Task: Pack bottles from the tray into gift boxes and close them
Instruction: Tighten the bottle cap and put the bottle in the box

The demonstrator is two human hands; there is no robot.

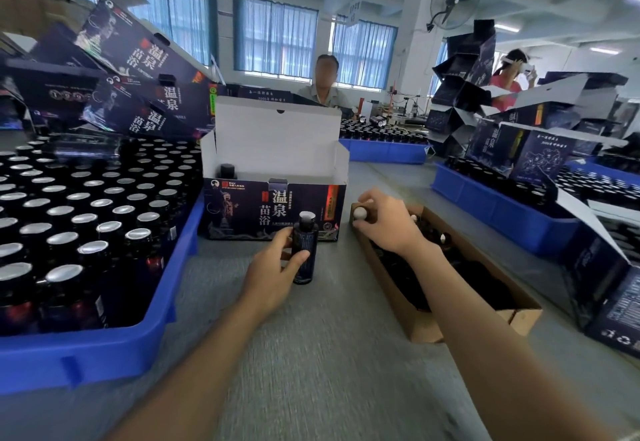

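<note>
At the centre of the frame the left hand (273,269) holds a small dark bottle with a black screw cap (304,246) upright, fingers (299,256) wrapped round its middle; whether its base rests on the grey worktop (311,354) cannot be told. It sits just in front of the open dark printed cardboard gift box (277,213), whose white lid stands up behind, with one black-capped bottle (228,170) already standing at the box's left end. The blue plastic tray (180,260) full of silver-topped bottles fills the left of the frame.

Right of centre the right hand (389,224) reaches into a long brown cardboard carton (433,323), fingers curled over a white-tipped dark piece (360,213) at its far end.

The bottle looks light and rigid, with a smooth, probably slippery wall, so a grip round the body below the shoulder, as it is held now, seems safest; the cap is a poorer hold. Likely it should go into the box vertically, beside the one standing there, since a tilted entry could catch the cardboard front edge
</note>
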